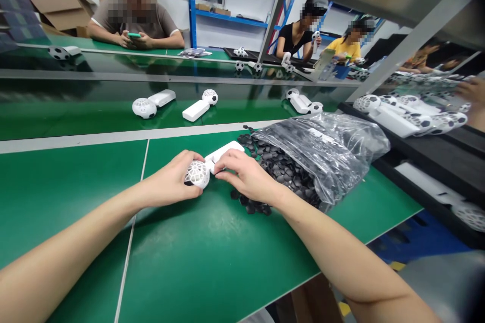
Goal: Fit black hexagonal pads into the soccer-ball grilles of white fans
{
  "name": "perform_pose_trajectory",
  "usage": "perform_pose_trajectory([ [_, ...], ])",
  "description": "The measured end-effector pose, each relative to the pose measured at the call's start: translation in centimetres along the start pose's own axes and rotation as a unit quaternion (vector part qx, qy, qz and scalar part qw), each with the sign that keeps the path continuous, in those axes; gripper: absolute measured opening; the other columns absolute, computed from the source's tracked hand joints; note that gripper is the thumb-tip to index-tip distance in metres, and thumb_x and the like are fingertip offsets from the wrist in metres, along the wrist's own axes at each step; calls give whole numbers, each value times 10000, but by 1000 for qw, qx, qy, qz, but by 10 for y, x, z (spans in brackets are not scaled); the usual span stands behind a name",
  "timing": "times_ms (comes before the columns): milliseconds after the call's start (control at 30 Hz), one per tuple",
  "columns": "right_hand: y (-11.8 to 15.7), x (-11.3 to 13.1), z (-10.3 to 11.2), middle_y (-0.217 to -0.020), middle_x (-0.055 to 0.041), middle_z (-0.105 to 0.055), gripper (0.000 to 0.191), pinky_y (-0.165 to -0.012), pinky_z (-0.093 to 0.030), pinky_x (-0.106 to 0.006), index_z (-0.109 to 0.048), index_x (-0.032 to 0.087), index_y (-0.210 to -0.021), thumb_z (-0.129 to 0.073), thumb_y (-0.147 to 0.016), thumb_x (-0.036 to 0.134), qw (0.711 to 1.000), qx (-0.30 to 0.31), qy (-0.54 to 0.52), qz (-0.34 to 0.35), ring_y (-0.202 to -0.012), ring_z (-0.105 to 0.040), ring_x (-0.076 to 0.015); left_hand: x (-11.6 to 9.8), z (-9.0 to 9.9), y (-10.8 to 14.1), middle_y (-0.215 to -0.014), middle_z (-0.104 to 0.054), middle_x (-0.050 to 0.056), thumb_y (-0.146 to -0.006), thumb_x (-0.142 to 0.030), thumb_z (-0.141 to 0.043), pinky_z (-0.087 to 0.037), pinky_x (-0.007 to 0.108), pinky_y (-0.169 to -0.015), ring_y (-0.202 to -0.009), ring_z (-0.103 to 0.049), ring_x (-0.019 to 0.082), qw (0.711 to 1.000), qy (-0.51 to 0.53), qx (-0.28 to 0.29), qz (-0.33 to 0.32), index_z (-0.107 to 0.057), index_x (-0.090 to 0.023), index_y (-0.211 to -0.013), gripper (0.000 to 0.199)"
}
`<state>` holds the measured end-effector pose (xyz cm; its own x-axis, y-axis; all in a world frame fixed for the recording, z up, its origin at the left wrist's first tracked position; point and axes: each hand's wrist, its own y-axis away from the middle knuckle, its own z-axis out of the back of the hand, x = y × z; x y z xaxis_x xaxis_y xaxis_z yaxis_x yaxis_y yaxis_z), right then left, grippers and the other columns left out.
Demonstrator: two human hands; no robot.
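Observation:
A white handheld fan (197, 174) with a round, football-patterned head and a flat white handle lies on the green table (182, 252). My left hand (176, 179) is wrapped round the fan's head. At the joint between head and handle, my right hand (242, 174) pinches with thumb and fingers; whatever is between the fingertips is too small to make out. Just right of the fan, many small black pieces (282, 169) spill from a clear plastic bag (341, 146), partly under my right hand.
Several similar fans lie on the green belt (94, 111) beyond the table's pale edge. Black trays (432, 151) holding white fans stand at the right. Across the belt sits a person (136, 20) with a green phone; other people work at the back right.

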<state>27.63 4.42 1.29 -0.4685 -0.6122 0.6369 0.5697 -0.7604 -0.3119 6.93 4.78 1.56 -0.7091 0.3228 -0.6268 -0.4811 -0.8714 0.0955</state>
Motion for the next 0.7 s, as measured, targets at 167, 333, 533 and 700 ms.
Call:
perform_pose_trajectory([
  [167,1,-4,-11,-768,29,-598,124,-677,-411,-205,-594,167,-820,-603,-819,43,996,-4,-93,-7,-706,-549,-116,-2,-1,0,-1044,-493,54,-651,-326,-566,-444,338,-723,-895,-526,237,1000,7,2,5,-429,-207,-1079,464],
  [333,-1,-8,-20,-780,25,-622,137,-712,-414,-211,-626,160,-771,-618,-795,25,992,-19,-127,-18,-748,-566,-123,-5,-6,-1,-1034,-498,64,-671,-462,-580,-431,356,-744,-911,-513,253,999,-1,-33,7,-441,-186,-1061,497],
  [533,-4,-13,-28,-737,28,-607,118,-661,-413,-201,-620,154,-736,-640,-771,43,982,-46,-174,-50,-698,-553,-118,-2,-13,-2,-1022,-504,70,-706,-454,-548,-425,373,-768,-911,-513,253,998,-4,-65,-7,-449,-170,-1053,460],
  [700,-2,-19,-32,-702,38,-595,92,-608,-394,-191,-616,161,-725,-679,-766,109,979,-64,-181,-64,-648,-533,-109,0,-14,-2,-1058,-499,77,-721,-412,-538,-414,377,-819,-966,-502,255,997,-13,-70,-23,-445,-166,-1065,434],
])
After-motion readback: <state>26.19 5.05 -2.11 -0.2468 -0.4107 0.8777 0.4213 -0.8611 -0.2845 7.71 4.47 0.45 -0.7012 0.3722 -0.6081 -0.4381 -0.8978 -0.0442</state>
